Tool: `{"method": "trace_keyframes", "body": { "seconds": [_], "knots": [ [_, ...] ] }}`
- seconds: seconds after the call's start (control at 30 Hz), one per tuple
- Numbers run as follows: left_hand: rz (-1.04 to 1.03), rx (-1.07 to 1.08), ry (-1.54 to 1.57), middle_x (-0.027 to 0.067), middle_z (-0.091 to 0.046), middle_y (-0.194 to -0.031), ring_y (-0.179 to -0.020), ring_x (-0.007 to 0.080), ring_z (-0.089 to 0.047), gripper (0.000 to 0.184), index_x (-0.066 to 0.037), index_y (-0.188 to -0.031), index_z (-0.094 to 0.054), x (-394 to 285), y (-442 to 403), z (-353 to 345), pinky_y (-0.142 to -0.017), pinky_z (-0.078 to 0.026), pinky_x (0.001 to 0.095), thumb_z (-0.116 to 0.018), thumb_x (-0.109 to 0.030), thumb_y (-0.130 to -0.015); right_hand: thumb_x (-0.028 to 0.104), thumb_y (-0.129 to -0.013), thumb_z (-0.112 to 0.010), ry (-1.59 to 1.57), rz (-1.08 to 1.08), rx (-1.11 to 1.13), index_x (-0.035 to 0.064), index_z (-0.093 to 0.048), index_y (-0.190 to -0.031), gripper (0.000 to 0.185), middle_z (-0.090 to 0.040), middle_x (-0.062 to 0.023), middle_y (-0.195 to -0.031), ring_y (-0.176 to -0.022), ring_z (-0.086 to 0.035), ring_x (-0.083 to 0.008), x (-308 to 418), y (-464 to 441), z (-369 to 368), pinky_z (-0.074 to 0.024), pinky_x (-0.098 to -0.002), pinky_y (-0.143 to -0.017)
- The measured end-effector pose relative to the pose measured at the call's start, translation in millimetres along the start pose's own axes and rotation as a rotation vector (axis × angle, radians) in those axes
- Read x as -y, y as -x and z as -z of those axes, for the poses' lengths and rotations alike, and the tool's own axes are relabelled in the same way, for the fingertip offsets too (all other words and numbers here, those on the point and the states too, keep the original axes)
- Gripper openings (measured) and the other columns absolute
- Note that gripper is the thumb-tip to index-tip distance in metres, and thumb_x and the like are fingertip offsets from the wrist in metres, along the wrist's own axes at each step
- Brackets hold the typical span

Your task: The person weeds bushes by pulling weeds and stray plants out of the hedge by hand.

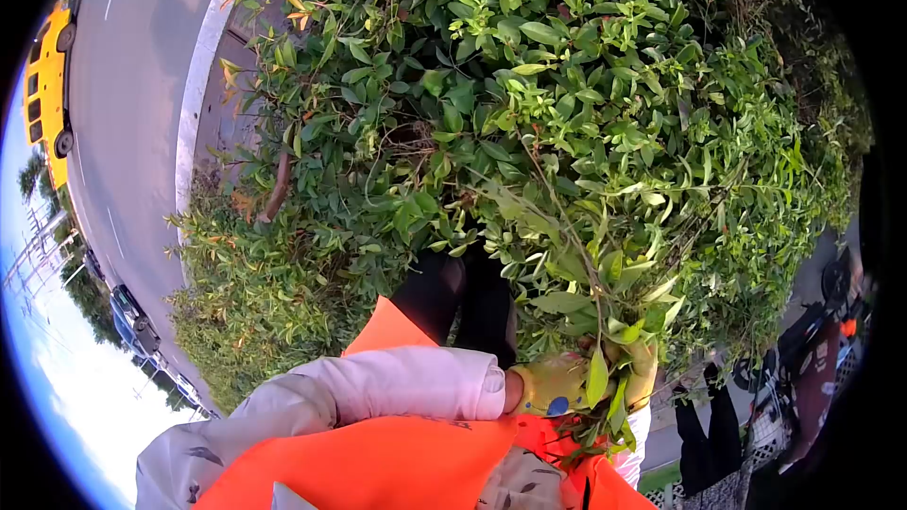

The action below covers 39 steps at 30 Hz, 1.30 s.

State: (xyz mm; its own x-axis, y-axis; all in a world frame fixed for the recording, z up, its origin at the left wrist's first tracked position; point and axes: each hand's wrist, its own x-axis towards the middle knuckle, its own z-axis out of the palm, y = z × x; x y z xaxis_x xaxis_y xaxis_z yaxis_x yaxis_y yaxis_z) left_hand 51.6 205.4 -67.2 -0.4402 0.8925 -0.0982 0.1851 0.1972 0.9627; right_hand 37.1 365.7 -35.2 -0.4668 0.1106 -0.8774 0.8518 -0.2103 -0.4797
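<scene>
My left hand [553, 383], in a yellow glove with a blue dot, reaches across from the left in a white sleeve. It is closed around leafy branches [597, 316] in front of my orange vest [378, 463]. Close beside it, my right hand [642, 370] is in a yellow glove too, its fingers curled round the same bunch. Leaves cover parts of both hands. The long stems rise from the gloves over a dense green hedge [567, 66], which spreads ahead of me and around my dark-clad legs [458, 297].
A pale kerb [200, 76] runs along the hedge on the left. Beyond it, the road [132, 113] carries a yellow bus [47, 85] and several cars [132, 321]. At the lower right are a person's dark trousers [710, 439] and what looks like a parked motorbike [803, 349].
</scene>
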Motion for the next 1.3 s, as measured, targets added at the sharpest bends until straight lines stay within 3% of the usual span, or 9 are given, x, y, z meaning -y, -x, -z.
{"method": "trace_keyframes", "body": {
  "seconds": [0.17, 0.23, 0.4, 0.5, 0.57, 0.7, 1.0, 1.13, 1.3],
  "knots": [
    [0.207, 0.234, 0.559, 0.0189, -0.057, -0.114, -0.099, 0.0310, -0.059, 0.040, -0.007, -0.123, -0.049, -11.0, -20.1, 46.0, -0.076, -0.050, 0.0393, -0.045, -0.026, -0.089, 0.018, -0.081, -0.067, -0.300, 0.152, -0.112, 0.0001, -0.054, -0.105, 0.033, -0.058, -0.0066, -0.089, -0.071, -0.056, -0.0150, 38.7, 70.3, 37.9, -0.0467, -0.0264, -0.060],
    [0.626, 0.589, 0.359, 0.0168, -0.062, -0.108, -0.094, 0.0315, -0.061, 0.045, -0.010, -0.122, -0.054, -29.4, -36.5, 87.5, -0.076, -0.050, 0.0399, -0.054, -0.031, -0.082, 0.019, -0.080, -0.068, 0.413, 0.293, -0.116, -0.0002, -0.055, -0.105, 0.034, -0.060, -0.0058, -0.087, -0.069, -0.058, -0.0152, 14.0, 68.3, 37.7, -0.0466, -0.0274, -0.059],
    [0.342, 0.218, 0.424, 0.0127, -0.061, -0.113, -0.101, 0.0306, -0.059, 0.037, -0.009, -0.113, -0.060, -0.3, -5.9, -27.9, -0.084, -0.048, 0.0363, -0.056, -0.028, -0.082, 0.016, -0.075, -0.072, 0.503, 0.281, -0.050, 0.0103, -0.068, -0.093, 0.019, -0.066, -0.0087, -0.084, -0.074, -0.063, -0.0275, 29.3, 47.2, -26.2, -0.0487, -0.0355, -0.063],
    [0.144, 0.787, 0.126, 0.0147, -0.052, -0.123, -0.111, 0.0297, -0.053, 0.047, -0.001, -0.119, -0.052, -33.3, -39.2, 70.2, -0.090, -0.045, 0.0338, -0.052, -0.037, -0.089, 0.011, -0.073, -0.069, 0.483, 0.295, -0.188, 0.0066, -0.068, -0.090, 0.017, -0.066, -0.0104, -0.081, -0.068, -0.063, -0.0267, 17.5, 47.0, 8.2, -0.0492, -0.0329, -0.061],
    [0.140, 0.458, 0.683, 0.0183, -0.047, -0.129, -0.116, 0.0258, -0.051, 0.061, 0.001, -0.132, -0.037, -20.5, -28.4, 51.6, -0.094, -0.042, 0.0359, -0.052, -0.040, -0.091, 0.006, -0.072, -0.069, -0.121, 0.021, -0.370, -0.0036, -0.064, -0.090, 0.021, -0.065, -0.0109, -0.078, -0.065, -0.063, -0.0219, 66.2, 66.2, 25.3, -0.0498, -0.0298, -0.059],
    [0.429, 0.328, 1.617, 0.0065, -0.050, -0.119, -0.108, 0.0145, -0.050, 0.048, -0.002, -0.131, -0.040, 17.9, -35.4, 90.8, -0.092, -0.042, 0.0299, -0.056, -0.027, -0.092, 0.017, -0.081, -0.061, -0.236, 0.541, -0.632, -0.0026, -0.056, -0.094, 0.024, -0.060, -0.0100, -0.077, -0.055, -0.054, -0.0203, 114.1, 105.3, 112.8, -0.0460, -0.0297, -0.053],
    [0.898, -0.528, 1.192, 0.0062, -0.061, -0.100, -0.087, 0.0151, -0.061, 0.029, -0.007, -0.112, -0.054, 104.3, -63.6, 98.4, -0.076, -0.050, 0.0270, -0.055, -0.028, -0.093, 0.033, -0.089, -0.054, -0.440, 0.773, -0.970, 0.0022, -0.057, -0.107, 0.036, -0.063, -0.0104, -0.097, -0.083, -0.060, -0.0217, 334.3, -38.8, 374.5, -0.0462, -0.0341, -0.077],
    [0.871, -0.737, 1.028, 0.0048, -0.062, -0.098, -0.085, 0.0137, -0.060, 0.031, -0.008, -0.111, -0.054, 150.6, -112.5, 96.6, -0.074, -0.048, 0.0243, -0.056, -0.032, -0.092, 0.035, -0.092, -0.053, -0.339, 0.728, -0.930, -0.0010, -0.053, -0.117, 0.044, -0.060, -0.0154, -0.113, -0.105, -0.058, -0.0250, 266.3, -166.5, 320.1, -0.0493, -0.0336, -0.085],
    [1.179, -0.585, 1.216, 0.0098, -0.055, -0.113, -0.096, 0.0220, -0.057, 0.045, -0.008, -0.121, -0.049, 202.2, -174.4, 79.1, -0.084, -0.048, 0.0356, -0.056, -0.036, -0.088, 0.012, -0.087, -0.055, 0.223, 0.492, -0.222, -0.0019, -0.065, -0.099, 0.021, -0.068, -0.0131, -0.085, -0.076, -0.066, -0.0188, 133.8, -227.8, 101.9, -0.0518, -0.0275, -0.070]
  ]
}}
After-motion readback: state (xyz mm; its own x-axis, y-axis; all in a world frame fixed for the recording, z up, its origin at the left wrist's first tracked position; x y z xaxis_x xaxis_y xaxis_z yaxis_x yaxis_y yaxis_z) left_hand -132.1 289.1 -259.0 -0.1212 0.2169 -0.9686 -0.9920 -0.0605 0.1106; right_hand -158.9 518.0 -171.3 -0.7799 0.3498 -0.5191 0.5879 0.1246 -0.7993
